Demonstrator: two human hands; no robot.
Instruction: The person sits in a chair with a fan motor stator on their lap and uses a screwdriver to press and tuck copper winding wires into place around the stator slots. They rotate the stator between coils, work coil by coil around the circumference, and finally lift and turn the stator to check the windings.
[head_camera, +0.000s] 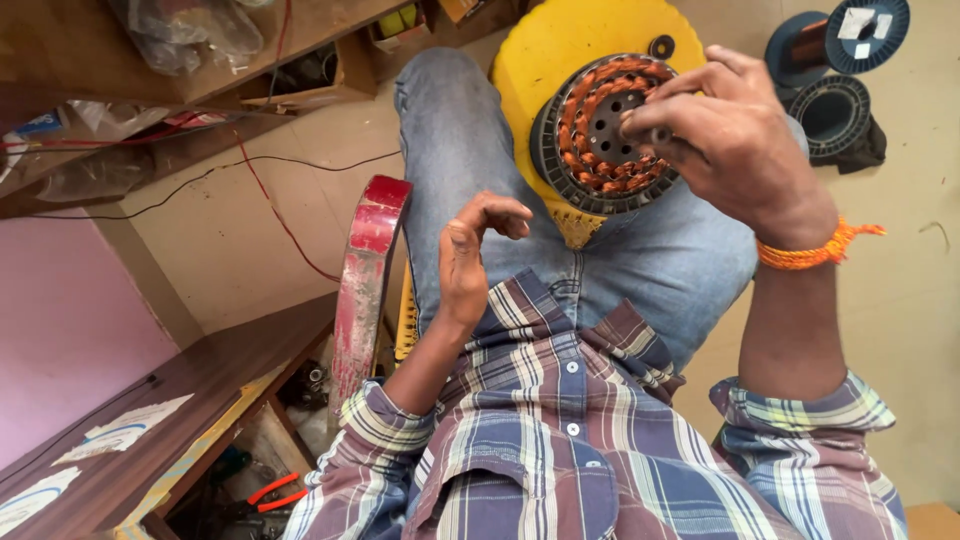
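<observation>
A round motor core (603, 135) wound with copper wire is propped on the lap against a yellow disc (560, 50), pinched at its coils by the right hand (725, 140), while the left hand (470, 255) is held empty, fingers loosely curled, above the thigh.

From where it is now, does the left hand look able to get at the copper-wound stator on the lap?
Probably yes. The left hand hangs empty over the thigh, with bare denim between it and the stator; only the right hand covers the stator's far side.
</observation>
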